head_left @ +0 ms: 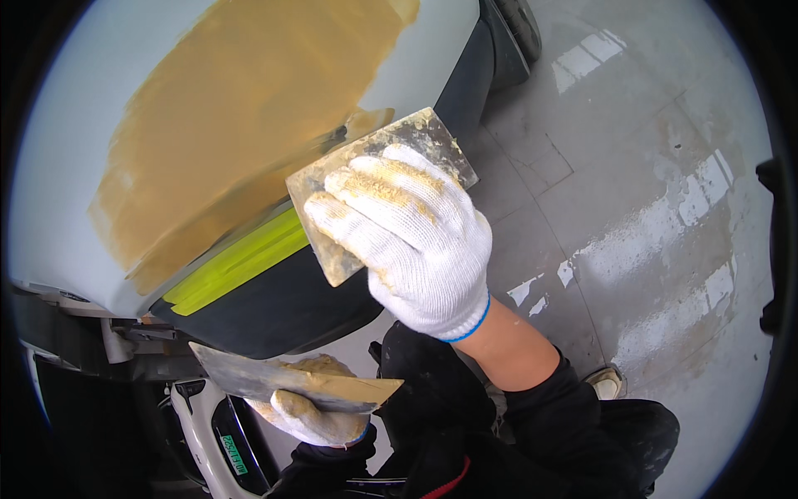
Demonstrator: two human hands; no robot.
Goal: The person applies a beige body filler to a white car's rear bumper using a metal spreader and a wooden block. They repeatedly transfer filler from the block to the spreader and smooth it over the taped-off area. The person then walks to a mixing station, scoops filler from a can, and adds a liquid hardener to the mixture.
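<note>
Head view: my right hand (428, 249), in a white knit glove smeared with tan, is grasping a flat, stained spreader (434, 137), fingers lying across its upper face. From this angle the spreader is overlapping the right end of the lower edge of a big tan filler patch (241, 108), but I can't tell if it's actually touching. That patch is covering a lot of the white car panel (62, 183) at far left, with a bright yellow-green strip (241, 262) and black trim (274, 308) running along its near side. Down at near left, my gloved left hand (312, 420) is gripping a second flat plate (245, 374), thumb over the edge, with tan putty (353, 387) sitting on it. Another white car (199, 428) is sitting at near left too, and the grey floor (540, 241) is shining in patches off to the right.
</note>
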